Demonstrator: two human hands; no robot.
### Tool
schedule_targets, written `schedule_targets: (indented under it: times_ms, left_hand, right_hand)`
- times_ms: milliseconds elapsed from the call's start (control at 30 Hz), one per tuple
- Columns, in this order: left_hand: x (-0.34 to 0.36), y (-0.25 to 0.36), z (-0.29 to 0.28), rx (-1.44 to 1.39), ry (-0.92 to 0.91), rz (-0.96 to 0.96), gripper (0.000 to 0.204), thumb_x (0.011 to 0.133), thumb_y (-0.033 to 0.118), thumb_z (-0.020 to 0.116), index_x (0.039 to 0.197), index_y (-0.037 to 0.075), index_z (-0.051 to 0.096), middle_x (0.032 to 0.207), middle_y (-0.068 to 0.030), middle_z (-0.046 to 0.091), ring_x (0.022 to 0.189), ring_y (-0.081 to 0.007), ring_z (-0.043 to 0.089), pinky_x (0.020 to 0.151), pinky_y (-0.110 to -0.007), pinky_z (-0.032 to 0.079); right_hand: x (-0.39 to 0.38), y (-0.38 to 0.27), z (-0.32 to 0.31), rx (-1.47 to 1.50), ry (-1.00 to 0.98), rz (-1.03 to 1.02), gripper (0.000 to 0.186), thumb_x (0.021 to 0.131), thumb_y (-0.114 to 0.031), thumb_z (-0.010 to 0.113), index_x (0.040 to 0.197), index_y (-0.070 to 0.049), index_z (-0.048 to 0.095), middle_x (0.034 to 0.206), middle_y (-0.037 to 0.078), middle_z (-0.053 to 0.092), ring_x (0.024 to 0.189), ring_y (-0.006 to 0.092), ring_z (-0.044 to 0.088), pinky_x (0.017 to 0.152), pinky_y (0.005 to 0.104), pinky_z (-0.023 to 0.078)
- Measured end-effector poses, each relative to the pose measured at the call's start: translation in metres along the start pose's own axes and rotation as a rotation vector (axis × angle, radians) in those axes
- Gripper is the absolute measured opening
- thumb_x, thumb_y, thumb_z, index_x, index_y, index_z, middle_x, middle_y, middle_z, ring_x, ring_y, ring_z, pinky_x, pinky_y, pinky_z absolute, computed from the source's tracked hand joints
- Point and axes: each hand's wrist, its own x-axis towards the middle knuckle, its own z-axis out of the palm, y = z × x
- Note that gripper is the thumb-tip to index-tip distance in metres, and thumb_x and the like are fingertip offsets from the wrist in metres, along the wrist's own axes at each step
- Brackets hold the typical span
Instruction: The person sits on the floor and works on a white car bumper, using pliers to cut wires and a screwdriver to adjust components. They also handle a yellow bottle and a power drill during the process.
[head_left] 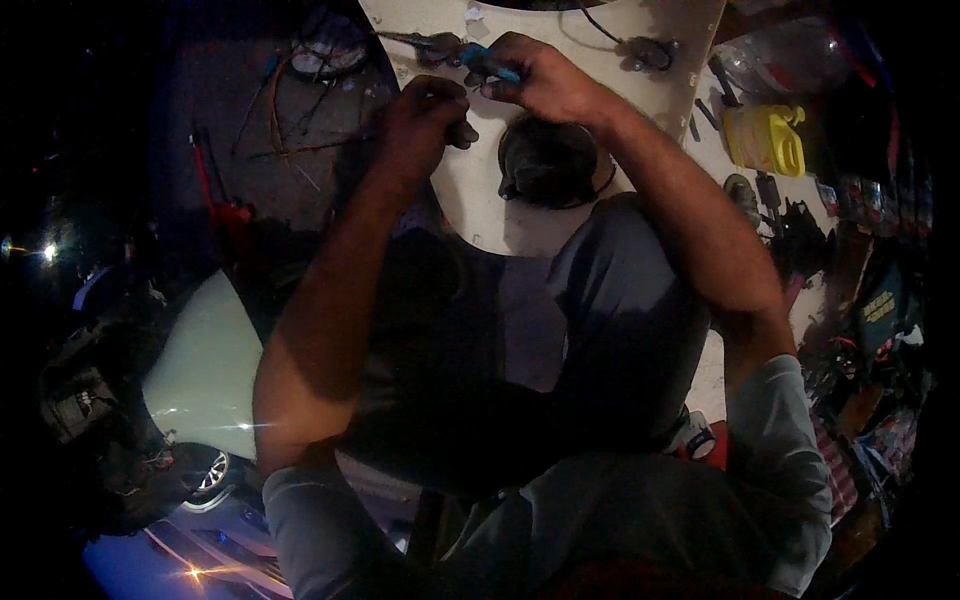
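Observation:
My right hand (548,82) is closed around a pair of pliers with blue handles (488,63). Their long, narrow jaws point left, past the fingers of my other hand. Just below the pliers, my left hand (425,125) has its fingers curled in, thumb toward the fingertips. Whatever they may pinch is too small or dark to make out. Beneath my right wrist a black rounded part (548,163) with a thin dark cord lies on the pale board (470,215), close to my knee.
Toward the far right of the board lies a dark cable with a small part (650,52). A yellow jug (765,140) stands to the right, near a clear plastic container (785,55) and dark tools. Loose wires (280,110) lie on the left; a pale curved panel (205,365) is by my left elbow.

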Motion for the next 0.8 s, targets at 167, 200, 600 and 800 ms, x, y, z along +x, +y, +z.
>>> schedule_targets:
  times_ms: [167,200,600,800]
  left_hand:
    - [-0.003,0.0,0.006,0.091,0.059,0.008,0.021,0.087,0.008,0.062,0.104,-0.001,0.055,0.078,-0.0103,0.063,0.062,-0.0171,0.062,0.056,-0.03,0.049]
    - [-0.002,-0.002,0.005,0.143,0.057,0.01,0.021,0.087,0.011,0.062,0.103,-0.001,0.056,0.078,-0.0094,0.063,0.063,-0.0169,0.061,0.056,-0.03,0.048]
    - [0.02,-0.005,0.021,0.425,0.116,0.149,0.028,0.086,0.022,0.068,0.104,0.002,0.062,0.08,-0.0079,0.064,0.066,-0.0148,0.06,0.061,-0.03,0.048]
    - [0.033,0.004,0.048,0.309,0.087,0.072,0.034,0.085,0.021,0.067,0.115,0.004,0.061,0.086,-0.0098,0.067,0.066,-0.0156,0.062,0.057,-0.03,0.05]
  right_hand:
    - [0.0,-0.004,0.001,0.047,-0.033,-0.002,0.028,0.083,-0.018,0.071,0.106,-0.004,0.065,0.102,0.01,0.059,0.096,0.0233,0.058,0.088,0.0339,0.045]
    - [0.0,-0.004,0.001,0.054,-0.02,0.022,0.028,0.083,-0.019,0.072,0.106,-0.004,0.065,0.101,0.009,0.06,0.095,0.022,0.058,0.088,0.0333,0.045]
    - [-0.008,-0.007,-0.011,0.423,0.191,0.452,0.027,0.077,-0.023,0.075,0.097,-0.006,0.069,0.086,0.004,0.065,0.08,0.0142,0.057,0.076,0.0294,0.045]
    - [-0.011,-0.008,-0.017,0.628,0.259,0.425,0.029,0.078,-0.022,0.075,0.098,-0.003,0.067,0.085,0.002,0.064,0.077,0.012,0.055,0.072,0.0273,0.044]
